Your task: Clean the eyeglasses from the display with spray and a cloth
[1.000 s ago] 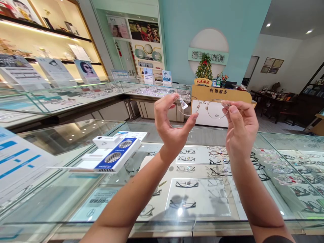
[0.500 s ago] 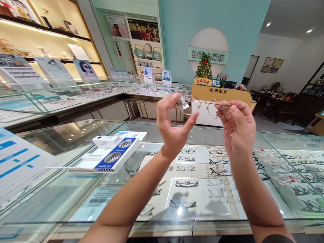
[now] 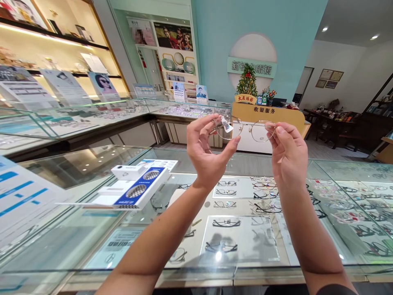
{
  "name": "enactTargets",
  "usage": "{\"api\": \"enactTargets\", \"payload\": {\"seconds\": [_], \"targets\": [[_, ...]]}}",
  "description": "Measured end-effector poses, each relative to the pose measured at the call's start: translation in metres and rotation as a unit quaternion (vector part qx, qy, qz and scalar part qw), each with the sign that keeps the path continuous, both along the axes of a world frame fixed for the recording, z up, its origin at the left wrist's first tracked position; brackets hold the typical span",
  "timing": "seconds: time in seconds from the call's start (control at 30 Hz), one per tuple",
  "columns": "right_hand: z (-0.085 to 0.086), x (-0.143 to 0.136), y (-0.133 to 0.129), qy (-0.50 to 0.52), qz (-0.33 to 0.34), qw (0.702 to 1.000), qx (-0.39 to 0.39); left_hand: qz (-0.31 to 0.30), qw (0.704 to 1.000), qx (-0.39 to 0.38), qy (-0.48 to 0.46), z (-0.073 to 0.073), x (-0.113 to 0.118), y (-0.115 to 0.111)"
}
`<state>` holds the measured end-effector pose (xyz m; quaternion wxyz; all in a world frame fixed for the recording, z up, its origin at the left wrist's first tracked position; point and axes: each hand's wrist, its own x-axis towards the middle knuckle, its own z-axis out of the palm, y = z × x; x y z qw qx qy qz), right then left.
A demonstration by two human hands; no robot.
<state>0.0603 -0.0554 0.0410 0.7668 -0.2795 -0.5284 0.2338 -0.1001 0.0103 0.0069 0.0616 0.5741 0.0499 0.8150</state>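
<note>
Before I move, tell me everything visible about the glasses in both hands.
The glasses have thin, golden, metallic-looking rims, clear rounded lenses and nose pads. A white tag shows at the left lens. They are roughly level, raised above the glass counter. The left hand holds the left side, thumb by the lower rim; the right hand pinches the right end. The temples are hard to make out.

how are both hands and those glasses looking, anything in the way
Left hand, right hand gripping opposite sides of wire-rim eyeglasses. Held up, off glass display case. White tag overlapping one lens.
</note>
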Motion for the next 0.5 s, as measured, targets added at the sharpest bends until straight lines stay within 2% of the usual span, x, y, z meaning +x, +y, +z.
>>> {"api": "enactTargets", "payload": {"seconds": [0.13, 0.5], "targets": [[0.001, -0.003, 0.0, 0.023, 0.027, 0.999, 0.002, -0.047, 0.999, 0.001, 0.0, 0.001, 0.002, -0.002], [-0.004, 0.001, 0.007, -0.009, 0.035, 0.997, -0.071, -0.071, 0.997, -0.02, -0.019, 0.004, 0.003, -0.011]]}}
